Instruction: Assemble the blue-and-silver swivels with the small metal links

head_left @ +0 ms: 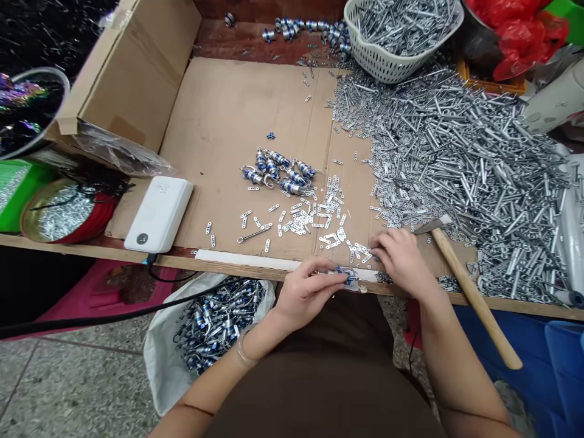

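Left hand (306, 293) is closed narrow in a pinch on a small blue-and-silver metal fitting (347, 277), held just above the front edge of the bench. Right hand (401, 261) is curled, its fingers down among flat perforated silver metal strips (360, 250); whether it grips one cannot be determined.

A broad sheet of creased tan corrugated cardboard (255, 140) lies on a wooden bench (91, 246). A dense heap of bright silver metal tubes and strips (474, 164) covers the right side of the bench. On the speckled stone floor (77, 389), a white woven sack (157, 365) stands open below the bench edge, filled with assembled blue-and-silver fittings (219, 322). A white perforated plastic basket (378, 55) at the far edge is loaded with silver rods (401, 24). A hammer with a smooth pale wooden handle (460, 274) and a steel head lies just beside the right hand, its handle overhanging the bench edge. A white rounded rectangular power bank (159, 214) rests on the cardboard, left of centre. A loose cluster of blue-and-silver fittings (278, 173) sits mid-sheet, with more of the silver strips scattered between it and the hands.
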`<state>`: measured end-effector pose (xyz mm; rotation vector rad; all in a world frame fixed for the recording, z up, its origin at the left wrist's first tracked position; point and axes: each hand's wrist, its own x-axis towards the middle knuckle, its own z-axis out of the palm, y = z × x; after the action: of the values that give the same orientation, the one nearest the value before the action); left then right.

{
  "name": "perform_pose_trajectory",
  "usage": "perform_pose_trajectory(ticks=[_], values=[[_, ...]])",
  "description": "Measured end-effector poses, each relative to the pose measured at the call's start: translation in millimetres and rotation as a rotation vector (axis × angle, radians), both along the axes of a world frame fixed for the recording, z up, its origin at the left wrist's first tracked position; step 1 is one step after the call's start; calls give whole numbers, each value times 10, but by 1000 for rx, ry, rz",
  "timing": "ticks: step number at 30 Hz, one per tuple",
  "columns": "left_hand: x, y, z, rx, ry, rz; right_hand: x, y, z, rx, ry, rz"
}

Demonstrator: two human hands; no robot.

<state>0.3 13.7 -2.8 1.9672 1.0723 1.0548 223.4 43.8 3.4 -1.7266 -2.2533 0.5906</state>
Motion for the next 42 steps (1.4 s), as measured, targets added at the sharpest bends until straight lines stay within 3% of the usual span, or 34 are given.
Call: perform_pose_trajectory(ticks=[5,13,16,20,24,34,37,42], values=[[142,110,53,49,41,-39,-89,-202,178,-4,376,-42],[279,178,142,20,9,-137,-104,-340,300,137,456,165],[255,143,176,-60,-95,-95,-97,-359,272,110,533,130],[180,54,162,-224,-231,-15,-180,-492,178,103,481,-64],[102,-70,119,-328,-226,14,-372,-690,99,191,392,-171],[3,-328,88,-331,-190,10,-621,-926,35,268,280,-46],[-18,-405,22,-246,-133,-12,-641,-999,20,230,234,-65],[-91,-450,-177,290,182,-78,-634,-1045,-47,81,209,-149]])
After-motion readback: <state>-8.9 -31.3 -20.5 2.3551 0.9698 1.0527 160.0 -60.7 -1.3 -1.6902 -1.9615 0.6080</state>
